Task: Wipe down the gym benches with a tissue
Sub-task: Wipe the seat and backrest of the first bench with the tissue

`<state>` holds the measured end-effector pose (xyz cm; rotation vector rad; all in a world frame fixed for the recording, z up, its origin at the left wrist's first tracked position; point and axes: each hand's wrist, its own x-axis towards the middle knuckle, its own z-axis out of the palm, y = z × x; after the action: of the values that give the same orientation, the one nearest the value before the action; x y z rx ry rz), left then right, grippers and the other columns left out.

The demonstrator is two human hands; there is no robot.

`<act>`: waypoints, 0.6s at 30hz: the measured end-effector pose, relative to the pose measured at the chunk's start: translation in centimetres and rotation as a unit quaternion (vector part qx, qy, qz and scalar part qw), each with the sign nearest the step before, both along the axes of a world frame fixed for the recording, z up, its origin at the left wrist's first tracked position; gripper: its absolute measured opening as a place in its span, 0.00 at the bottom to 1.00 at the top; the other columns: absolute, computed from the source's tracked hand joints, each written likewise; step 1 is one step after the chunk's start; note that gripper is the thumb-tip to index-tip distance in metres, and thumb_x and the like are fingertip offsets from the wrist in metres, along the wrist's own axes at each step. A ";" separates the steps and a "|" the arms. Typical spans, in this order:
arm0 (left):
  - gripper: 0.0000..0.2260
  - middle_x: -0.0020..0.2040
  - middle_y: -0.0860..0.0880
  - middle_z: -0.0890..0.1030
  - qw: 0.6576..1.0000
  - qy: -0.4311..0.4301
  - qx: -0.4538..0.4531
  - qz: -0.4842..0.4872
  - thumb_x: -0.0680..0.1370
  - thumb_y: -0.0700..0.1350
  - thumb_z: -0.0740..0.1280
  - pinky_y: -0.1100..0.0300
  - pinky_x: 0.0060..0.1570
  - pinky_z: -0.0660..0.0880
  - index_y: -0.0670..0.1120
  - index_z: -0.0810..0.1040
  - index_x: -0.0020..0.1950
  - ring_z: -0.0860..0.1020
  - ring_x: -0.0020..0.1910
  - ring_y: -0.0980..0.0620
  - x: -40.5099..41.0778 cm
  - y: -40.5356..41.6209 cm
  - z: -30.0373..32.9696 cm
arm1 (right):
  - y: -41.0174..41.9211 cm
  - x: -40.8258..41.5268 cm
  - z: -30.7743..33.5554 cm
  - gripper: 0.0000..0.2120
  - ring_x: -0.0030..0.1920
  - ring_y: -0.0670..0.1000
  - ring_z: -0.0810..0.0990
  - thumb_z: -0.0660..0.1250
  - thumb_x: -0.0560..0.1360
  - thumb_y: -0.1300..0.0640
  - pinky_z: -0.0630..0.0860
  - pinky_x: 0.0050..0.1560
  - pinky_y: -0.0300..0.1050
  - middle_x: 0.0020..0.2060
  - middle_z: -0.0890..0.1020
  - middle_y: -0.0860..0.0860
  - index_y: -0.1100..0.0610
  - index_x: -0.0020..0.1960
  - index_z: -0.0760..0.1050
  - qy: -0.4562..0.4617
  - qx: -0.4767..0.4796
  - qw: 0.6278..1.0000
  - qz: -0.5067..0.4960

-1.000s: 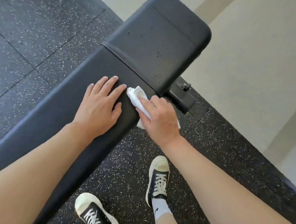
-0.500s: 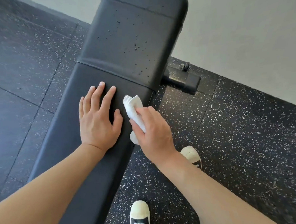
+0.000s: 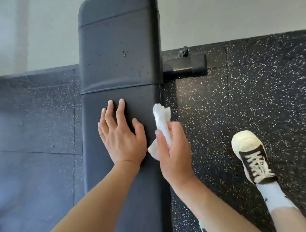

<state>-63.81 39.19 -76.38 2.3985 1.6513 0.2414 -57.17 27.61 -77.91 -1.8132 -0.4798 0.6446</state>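
the left hand (image 3: pixel 121 136) lies flat on the black bench pad (image 3: pixel 123 195), fingers straight and a little spread, palm down, holding nothing, and it looks like it is there to brace. just to its right the right hand (image 3: pixel 173 149) pinches a crumpled white tissue (image 3: pixel 162 122), thumb on one side and curled fingers on the other, with the wad poking out past the fingertips and a corner hanging below the thumb. the tissue sits at the right edge of the pad, and i cannot tell whether it is pressed on the vinyl or held just off it. beyond both sets of fingertips a seam crosses the bench, and past that the seat section (image 3: pixel 118 52) shows dark specks and spots toward its right side, which to my eye is the part most in need of the wipe. to do this well i'd flatten the tissue under the fingers so more of it meets the surface, then draw it in long overlapping strokes away from the body, going over the seam and bearing down on those specks. off to the right of the wiping hand is a frame foot (image 3: pixel 185 66) on the speckled rubber floor (image 3: pixel 252 95), and a sneaker (image 3: pixel 250 154) near the wrist side.
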 end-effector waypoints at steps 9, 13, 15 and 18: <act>0.29 0.83 0.50 0.62 1.000 0.004 0.009 -0.005 0.79 0.51 0.58 0.37 0.79 0.56 0.54 0.64 0.82 0.57 0.83 0.43 0.0 0.2 -0.5 | 1.8 1.4 0.0 0.04 0.42 0.47 0.77 0.60 0.83 0.46 0.72 0.41 0.43 0.43 0.77 0.43 0.43 0.53 0.66 0.002 0.000 1.000 -0.009; 0.30 0.84 0.49 0.60 1.000 0.024 -0.002 -0.008 0.79 0.51 0.58 0.36 0.79 0.56 0.53 0.63 0.83 0.56 0.83 0.43 -0.2 0.3 -0.6 | 7.8 6.0 -0.4 0.05 0.41 0.49 0.77 0.61 0.84 0.49 0.73 0.41 0.48 0.42 0.77 0.43 0.46 0.51 0.65 -0.010 -0.022 0.998 -0.057; 0.30 0.84 0.49 0.60 1.000 0.027 -0.003 -0.009 0.79 0.51 0.58 0.35 0.79 0.56 0.53 0.63 0.83 0.55 0.84 0.43 -0.3 0.3 -0.6 | 8.5 6.6 -0.4 0.05 0.42 0.49 0.78 0.61 0.84 0.48 0.74 0.41 0.48 0.42 0.77 0.42 0.46 0.52 0.66 -0.001 -0.020 0.998 -0.063; 0.30 0.84 0.48 0.60 1.000 0.026 0.005 -0.012 0.78 0.51 0.58 0.34 0.78 0.57 0.52 0.63 0.82 0.56 0.84 0.42 -0.1 0.3 -0.6 | 6.8 5.9 -0.3 0.04 0.43 0.49 0.78 0.60 0.84 0.45 0.72 0.41 0.41 0.43 0.77 0.42 0.42 0.52 0.65 0.012 -0.012 0.999 -0.029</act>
<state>-63.96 39.53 -76.94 2.4505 1.6455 0.1833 -51.26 34.38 -78.16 -1.8338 -0.4020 0.6345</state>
